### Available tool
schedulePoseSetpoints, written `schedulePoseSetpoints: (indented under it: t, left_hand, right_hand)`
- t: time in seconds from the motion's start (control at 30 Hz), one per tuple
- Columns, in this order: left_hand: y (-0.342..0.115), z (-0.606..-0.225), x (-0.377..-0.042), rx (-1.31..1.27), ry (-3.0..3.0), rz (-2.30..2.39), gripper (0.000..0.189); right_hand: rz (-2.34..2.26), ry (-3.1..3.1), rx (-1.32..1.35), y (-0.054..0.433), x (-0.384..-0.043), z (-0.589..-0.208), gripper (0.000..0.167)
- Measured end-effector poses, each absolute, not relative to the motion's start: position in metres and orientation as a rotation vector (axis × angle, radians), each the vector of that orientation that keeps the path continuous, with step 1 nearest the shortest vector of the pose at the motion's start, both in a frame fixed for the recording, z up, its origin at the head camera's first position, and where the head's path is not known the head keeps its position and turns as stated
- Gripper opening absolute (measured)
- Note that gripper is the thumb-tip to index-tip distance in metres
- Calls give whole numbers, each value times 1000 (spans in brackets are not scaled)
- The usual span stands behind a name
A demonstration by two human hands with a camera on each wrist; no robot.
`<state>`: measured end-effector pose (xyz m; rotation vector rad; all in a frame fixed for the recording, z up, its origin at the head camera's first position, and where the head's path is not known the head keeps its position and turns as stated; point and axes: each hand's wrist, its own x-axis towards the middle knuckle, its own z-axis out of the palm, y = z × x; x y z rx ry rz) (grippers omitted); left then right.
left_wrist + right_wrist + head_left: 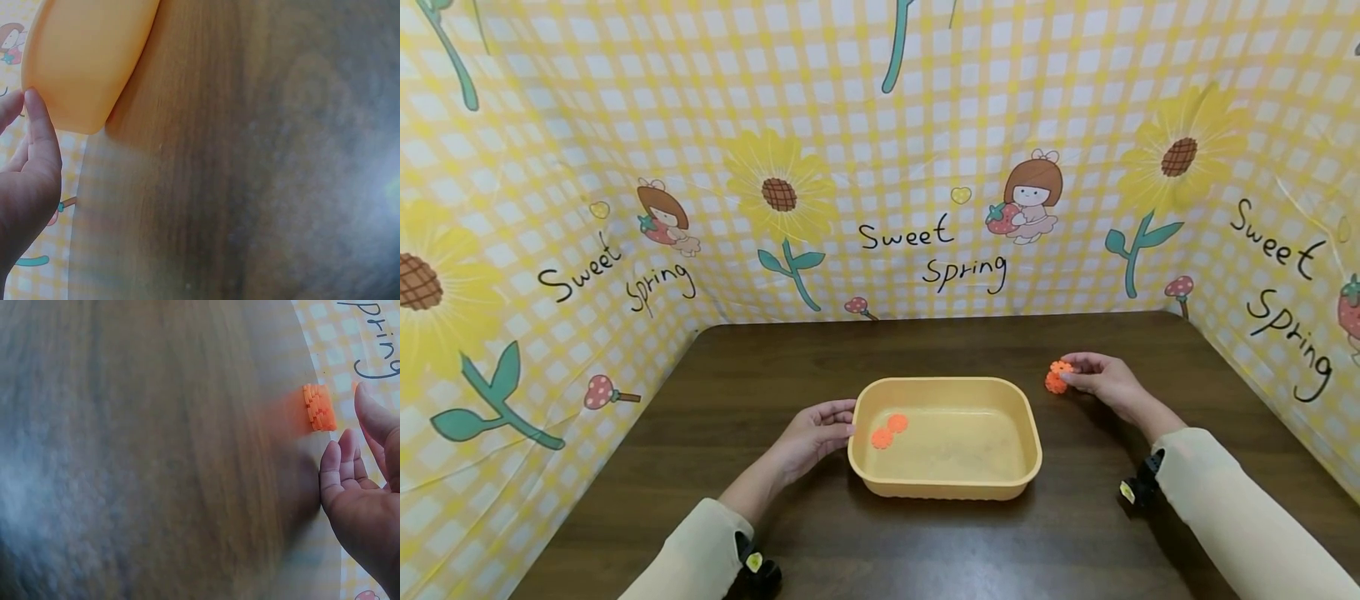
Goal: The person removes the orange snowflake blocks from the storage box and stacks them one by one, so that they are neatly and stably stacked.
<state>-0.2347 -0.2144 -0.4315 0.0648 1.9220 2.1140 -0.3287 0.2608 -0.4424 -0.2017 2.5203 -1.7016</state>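
Note:
A yellow plastic basin (pixel 947 492) stands on the brown table. Two orange flower-shaped discs (pixel 882 437) lie inside it toward the left, edges close together. My left hand (pixel 811 437) holds the basin's left rim, thumb and fingertips at its edge; in the left wrist view the thumb meets the rim. To the right of the basin, my right hand (pixel 1103 382) pinches an orange flower-shaped piece (pixel 1063 366) between thumb and fingers. Right beside it, a short stack of orange flower discs (pixel 320 408) shows in the right wrist view, in front of the fingers.
Yellow-and-white checked cloth (pixel 910 167) with sunflower prints rises behind the table and along both sides. The dark wooden table (pixel 925 550) extends in front of the basin and to either side of it. Black wrist cameras sit at both sleeves.

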Motion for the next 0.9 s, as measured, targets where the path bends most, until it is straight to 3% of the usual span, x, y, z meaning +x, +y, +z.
schedulePoseSetpoints:
  t: [0.9]
  left_hand:
    - [-214, -433, -235, 87, 1914, 2125, 52]
  right_hand:
    - [-1559, 2621, -239, 257, -332, -448, 45]
